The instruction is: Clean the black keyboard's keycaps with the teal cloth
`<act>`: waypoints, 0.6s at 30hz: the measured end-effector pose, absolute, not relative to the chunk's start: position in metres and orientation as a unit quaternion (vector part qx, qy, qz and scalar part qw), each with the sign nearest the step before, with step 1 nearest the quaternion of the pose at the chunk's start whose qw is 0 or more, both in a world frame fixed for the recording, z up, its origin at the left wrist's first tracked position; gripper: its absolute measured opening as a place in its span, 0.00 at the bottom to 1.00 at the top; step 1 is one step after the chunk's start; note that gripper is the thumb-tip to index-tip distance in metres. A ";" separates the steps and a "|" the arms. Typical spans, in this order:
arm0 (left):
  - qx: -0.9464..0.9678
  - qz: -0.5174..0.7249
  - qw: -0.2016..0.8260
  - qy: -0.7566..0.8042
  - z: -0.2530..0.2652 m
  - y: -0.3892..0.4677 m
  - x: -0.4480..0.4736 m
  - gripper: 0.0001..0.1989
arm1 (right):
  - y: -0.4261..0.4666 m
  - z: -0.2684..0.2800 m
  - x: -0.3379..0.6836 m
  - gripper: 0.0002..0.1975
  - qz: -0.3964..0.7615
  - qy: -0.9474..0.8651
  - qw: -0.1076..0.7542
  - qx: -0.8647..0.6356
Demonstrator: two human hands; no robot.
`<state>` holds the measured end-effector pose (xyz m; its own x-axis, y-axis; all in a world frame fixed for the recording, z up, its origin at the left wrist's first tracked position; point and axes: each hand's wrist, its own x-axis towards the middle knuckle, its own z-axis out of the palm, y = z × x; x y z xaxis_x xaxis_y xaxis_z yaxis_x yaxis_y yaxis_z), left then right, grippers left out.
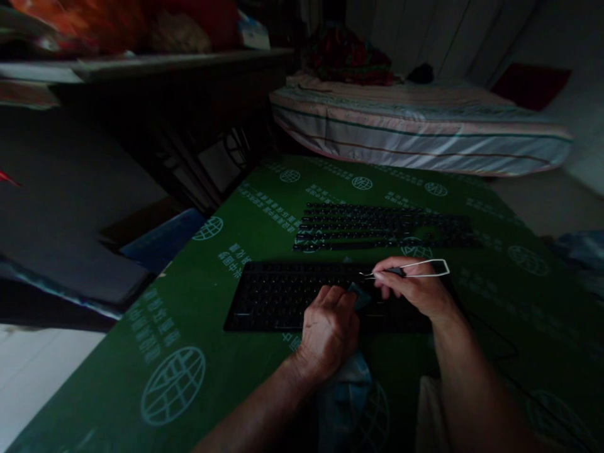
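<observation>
The right hand [415, 286] is pinching metal tweezers [396, 271] over a keyboard [283, 296]; at seven o'clock from their tips, the left hand [330, 324] is clenching bluish cloth [361, 297]. Loose keycaps [377, 225] are lying at one o'clock (detachment is looking largely complete; anything left is too dark to tell).

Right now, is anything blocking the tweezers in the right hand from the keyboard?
Nothing visible blocks the tweezers; their tips are over the keyboard, though touching is hard to tell. Close by, the left hand and a bluish cloth cover part of the keyboard.
</observation>
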<state>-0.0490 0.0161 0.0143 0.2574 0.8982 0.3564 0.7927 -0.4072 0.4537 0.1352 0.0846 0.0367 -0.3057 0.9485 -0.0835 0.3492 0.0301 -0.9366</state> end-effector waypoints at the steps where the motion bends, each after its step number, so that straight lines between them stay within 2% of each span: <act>1: 0.788 0.289 0.089 0.536 0.014 0.016 -0.049 0.09 | 0.085 0.036 0.137 0.12 0.488 -0.643 0.320 -0.496; 7: 0.788 0.265 0.075 0.551 0.012 0.017 -0.050 0.09 | 0.083 0.034 0.127 0.12 0.502 -0.654 0.310 -0.474; 11: 0.788 0.252 0.073 0.557 0.013 0.016 -0.049 0.08 | 0.081 0.032 0.115 0.10 0.476 -0.683 0.279 -0.479; 18: 0.783 0.255 0.073 0.563 0.011 0.016 -0.051 0.08 | 0.082 0.031 0.114 0.10 0.459 -0.691 0.279 -0.484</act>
